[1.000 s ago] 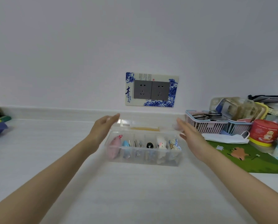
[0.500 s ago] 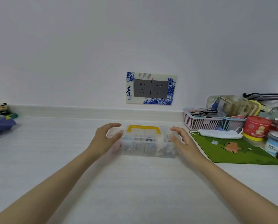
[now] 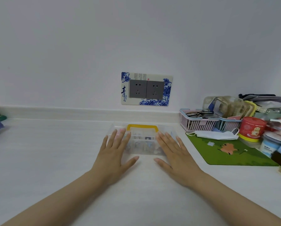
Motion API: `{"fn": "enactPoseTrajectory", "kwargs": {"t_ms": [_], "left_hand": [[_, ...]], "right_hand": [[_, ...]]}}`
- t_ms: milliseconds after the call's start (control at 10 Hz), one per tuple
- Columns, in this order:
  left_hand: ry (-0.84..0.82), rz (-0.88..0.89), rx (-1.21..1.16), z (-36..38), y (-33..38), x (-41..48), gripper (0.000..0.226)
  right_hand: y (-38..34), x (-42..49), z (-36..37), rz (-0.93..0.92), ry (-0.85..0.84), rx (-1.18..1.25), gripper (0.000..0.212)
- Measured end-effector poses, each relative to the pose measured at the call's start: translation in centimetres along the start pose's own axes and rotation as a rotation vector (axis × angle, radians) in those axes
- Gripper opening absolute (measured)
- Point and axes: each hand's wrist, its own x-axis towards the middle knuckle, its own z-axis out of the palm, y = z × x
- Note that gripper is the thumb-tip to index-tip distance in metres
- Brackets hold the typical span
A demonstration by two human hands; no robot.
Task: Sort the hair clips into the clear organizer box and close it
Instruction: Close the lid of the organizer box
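On the closed organizer box (image 3: 143, 144), left hand (image 3: 111, 154) and right hand (image 3: 175, 154) now press flat, fingers spread, no longer gripping its ends.

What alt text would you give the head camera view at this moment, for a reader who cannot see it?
Two bare hands, left hand and right hand, lie flat, fingers spread, on the lid of a clear organizer box with a yellow handle, on a white counter. Hair clips show dimly through the plastic. Baskets, a face mask and a green mat sit to the right.
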Motion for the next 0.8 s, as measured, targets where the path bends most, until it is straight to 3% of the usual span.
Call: {"fn": "enactPoseTrajectory", "kwargs": {"t_ms": [300, 500, 600, 800], "left_hand": [[-0.064, -0.032, 0.042, 6.6, 2.7, 10.2, 0.112], [-0.144, -0.044, 0.057, 9.1, 2.7, 15.4, 0.105], [-0.16, -0.048, 0.072, 9.8, 2.5, 16.8, 0.108], [-0.173, -0.05, 0.095, 10.2, 2.5, 17.2, 0.104]], "right_hand": [[9.0, 5.3, 1.7, 0.164, -0.132, -0.128, 0.079], [13.4, 8.6, 3.7, 0.189, -0.172, -0.138, 0.084], [14.4, 9.7, 4.4, 0.203, -0.164, -0.135, 0.073], [14.6, 10.2, 4.6, 0.215, -0.145, -0.127, 0.073]]}}
